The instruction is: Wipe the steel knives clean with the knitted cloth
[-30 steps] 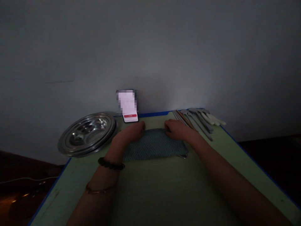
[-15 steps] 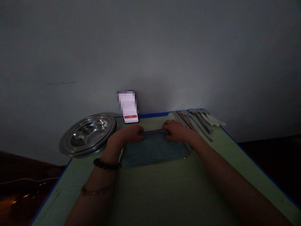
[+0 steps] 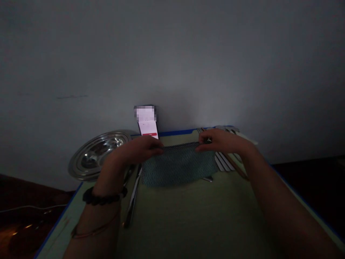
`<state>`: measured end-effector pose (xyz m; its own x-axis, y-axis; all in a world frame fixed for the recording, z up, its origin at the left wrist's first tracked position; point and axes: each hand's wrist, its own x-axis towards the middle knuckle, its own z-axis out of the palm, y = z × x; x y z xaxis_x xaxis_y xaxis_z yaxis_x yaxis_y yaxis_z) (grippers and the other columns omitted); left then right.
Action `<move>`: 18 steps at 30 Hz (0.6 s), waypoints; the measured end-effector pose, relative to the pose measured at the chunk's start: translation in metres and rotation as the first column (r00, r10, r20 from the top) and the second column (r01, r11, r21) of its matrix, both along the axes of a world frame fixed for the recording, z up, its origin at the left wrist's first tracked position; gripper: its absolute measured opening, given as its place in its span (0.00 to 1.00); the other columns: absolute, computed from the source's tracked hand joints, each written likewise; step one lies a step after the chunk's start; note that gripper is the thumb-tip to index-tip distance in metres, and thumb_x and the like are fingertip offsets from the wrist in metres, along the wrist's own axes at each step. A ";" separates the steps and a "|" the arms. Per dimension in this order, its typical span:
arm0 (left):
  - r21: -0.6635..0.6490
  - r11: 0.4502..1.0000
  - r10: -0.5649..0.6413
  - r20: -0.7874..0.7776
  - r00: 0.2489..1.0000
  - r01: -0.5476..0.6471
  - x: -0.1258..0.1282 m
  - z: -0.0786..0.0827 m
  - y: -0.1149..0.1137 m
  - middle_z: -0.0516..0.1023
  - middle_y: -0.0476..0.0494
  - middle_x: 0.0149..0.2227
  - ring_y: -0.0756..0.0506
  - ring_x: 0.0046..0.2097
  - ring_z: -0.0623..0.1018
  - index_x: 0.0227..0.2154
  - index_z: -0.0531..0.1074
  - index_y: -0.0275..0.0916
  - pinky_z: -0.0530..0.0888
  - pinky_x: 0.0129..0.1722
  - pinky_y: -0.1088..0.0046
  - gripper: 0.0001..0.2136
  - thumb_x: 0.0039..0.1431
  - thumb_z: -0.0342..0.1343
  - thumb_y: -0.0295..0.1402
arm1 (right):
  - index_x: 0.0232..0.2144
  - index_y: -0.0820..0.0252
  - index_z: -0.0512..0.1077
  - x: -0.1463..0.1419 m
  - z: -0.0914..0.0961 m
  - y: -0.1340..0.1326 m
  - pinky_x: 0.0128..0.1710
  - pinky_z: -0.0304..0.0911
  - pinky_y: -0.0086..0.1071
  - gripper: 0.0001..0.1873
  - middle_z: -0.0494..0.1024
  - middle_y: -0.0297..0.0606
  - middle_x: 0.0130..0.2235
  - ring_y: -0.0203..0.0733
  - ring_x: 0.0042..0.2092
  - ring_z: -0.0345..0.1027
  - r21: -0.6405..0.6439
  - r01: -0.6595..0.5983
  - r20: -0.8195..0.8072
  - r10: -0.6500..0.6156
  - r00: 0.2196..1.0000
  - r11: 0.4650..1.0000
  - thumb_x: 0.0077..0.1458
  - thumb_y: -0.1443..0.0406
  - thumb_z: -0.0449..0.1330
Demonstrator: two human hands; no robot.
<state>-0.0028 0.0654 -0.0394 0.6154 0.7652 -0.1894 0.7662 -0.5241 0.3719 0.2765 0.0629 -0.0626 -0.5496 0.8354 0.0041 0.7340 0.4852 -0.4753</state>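
A teal woven cloth [image 3: 178, 165] hangs a little above the green table [image 3: 188, 219], held by its far edge. My left hand [image 3: 140, 147] pinches the cloth's far left corner, fingers closed. My right hand [image 3: 219, 141] pinches the far right corner, fingers closed as well. The cloth's near edge still rests on the table. Beneath my left wrist lies a long metal utensil [image 3: 132, 201], pointing toward me.
A stack of steel plates [image 3: 97, 156] sits at the far left corner. A lit phone [image 3: 147, 122] leans against the wall behind the cloth. Several spoons and chopsticks [image 3: 229, 158] lie at the far right, partly behind my right hand. The table edges drop off left and right.
Both hands have lifted the cloth's far edge off the table, where before they pressed it flat. The lifting uncovered a metal utensil at the left.
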 end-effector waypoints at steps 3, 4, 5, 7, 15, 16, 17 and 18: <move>-0.002 0.999 0.034 0.052 0.998 -0.034 0.003 0.005 -0.006 0.77 0.44 0.33 0.45 0.35 0.75 0.37 0.72 0.37 0.67 0.34 0.72 0.12 0.56 0.49 0.38 | 0.25 0.58 0.68 0.003 0.004 -0.002 0.26 0.51 0.30 0.17 0.68 0.32 0.25 0.36 0.27 0.59 0.011 0.008 -0.017 -0.008 1.000 1.000 0.53 0.51 0.55; -0.028 0.999 0.045 0.085 0.995 -0.042 0.003 0.006 -0.008 0.77 0.44 0.34 0.45 0.35 0.75 0.40 0.70 0.38 0.67 0.33 0.72 0.13 0.56 0.49 0.38 | 0.25 0.58 0.68 0.004 0.005 -0.003 0.26 0.52 0.30 0.18 0.68 0.32 0.24 0.35 0.27 0.59 0.011 0.004 -0.030 -0.004 1.000 1.000 0.54 0.51 0.54; -0.062 0.997 0.053 0.119 0.991 -0.046 0.004 0.006 -0.009 0.78 0.44 0.35 0.45 0.36 0.76 0.44 0.67 0.39 0.68 0.33 0.73 0.15 0.55 0.50 0.37 | 0.25 0.58 0.68 0.005 0.006 -0.005 0.26 0.52 0.30 0.19 0.68 0.32 0.24 0.35 0.27 0.59 0.011 0.002 -0.044 -0.002 0.999 1.000 0.55 0.50 0.53; -0.136 0.990 0.052 0.161 0.986 -0.031 0.005 0.006 -0.010 0.78 0.44 0.38 0.45 0.37 0.77 0.49 0.64 0.41 0.69 0.33 0.74 0.19 0.54 0.53 0.37 | 0.26 0.57 0.69 0.006 0.010 -0.007 0.27 0.52 0.30 0.19 0.69 0.32 0.25 0.35 0.27 0.60 0.015 0.004 -0.067 -0.003 0.998 1.000 0.56 0.49 0.51; -0.198 0.979 0.001 0.277 0.961 0.056 0.018 0.003 -0.012 0.76 0.42 0.44 0.44 0.41 0.77 0.48 0.62 0.43 0.71 0.34 0.73 0.18 0.55 0.55 0.37 | 0.27 0.57 0.69 0.002 0.020 -0.015 0.27 0.53 0.29 0.18 0.67 0.31 0.26 0.34 0.28 0.59 -0.049 -0.053 -0.170 0.044 0.984 0.997 0.56 0.50 0.52; -0.192 0.979 -0.012 0.302 0.953 0.073 0.019 0.003 -0.012 0.75 0.42 0.45 0.44 0.43 0.76 0.47 0.62 0.43 0.71 0.35 0.73 0.18 0.55 0.55 0.37 | 0.27 0.57 0.70 0.002 0.020 -0.015 0.28 0.53 0.29 0.18 0.67 0.31 0.26 0.34 0.28 0.59 -0.062 -0.058 -0.184 0.046 0.982 0.996 0.56 0.50 0.52; -0.188 0.978 -0.027 0.310 0.950 0.089 0.021 0.003 -0.012 0.75 0.43 0.46 0.44 0.44 0.76 0.47 0.62 0.43 0.71 0.36 0.72 0.17 0.54 0.56 0.36 | 0.27 0.57 0.70 0.003 0.021 -0.015 0.28 0.53 0.30 0.18 0.67 0.31 0.26 0.34 0.28 0.59 -0.072 -0.062 -0.198 0.046 0.979 0.996 0.55 0.50 0.52; -0.185 0.977 -0.043 0.299 0.953 0.102 0.022 0.002 -0.011 0.74 0.43 0.46 0.44 0.45 0.75 0.46 0.63 0.43 0.70 0.37 0.72 0.17 0.54 0.57 0.36 | 0.28 0.57 0.70 0.003 0.021 -0.015 0.28 0.52 0.30 0.18 0.67 0.31 0.26 0.34 0.28 0.58 -0.076 -0.062 -0.211 0.044 0.977 0.995 0.55 0.50 0.53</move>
<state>0.0190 0.0544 -0.0376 0.7187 0.6821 -0.1345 0.5709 -0.4686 0.6741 0.2793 0.0479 -0.0418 -0.5875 0.8073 0.0559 0.5887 0.4738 -0.6549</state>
